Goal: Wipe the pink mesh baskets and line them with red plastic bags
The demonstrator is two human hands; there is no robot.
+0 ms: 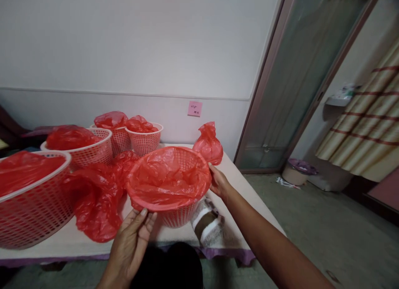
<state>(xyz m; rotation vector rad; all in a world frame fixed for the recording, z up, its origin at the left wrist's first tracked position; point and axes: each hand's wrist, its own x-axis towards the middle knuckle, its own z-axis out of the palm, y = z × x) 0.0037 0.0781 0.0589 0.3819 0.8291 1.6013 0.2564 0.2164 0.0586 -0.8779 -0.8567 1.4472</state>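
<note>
In front of me stands a plastic basket (177, 217) with lattice sides, tilted slightly toward me. A red plastic bag (165, 176) lines it and is folded over its rim all round. My left hand (132, 235) grips the near left rim, thumb at the edge and fingers below it. At the far right of the rim, my right hand (220, 181) holds on, thumb on top; its other fingers are partly hidden. Left of this basket lies a loose crumpled red bag (96, 201). Behind it sits a tied red bag (208, 145).
More lined baskets stand leftward: a large one (34, 214), another (93, 152), and two by the wall, including a small one (145, 142). A striped fuzzy cloth item (208, 224) lies near the table's front edge. A waste bin (296, 172) is on the floor.
</note>
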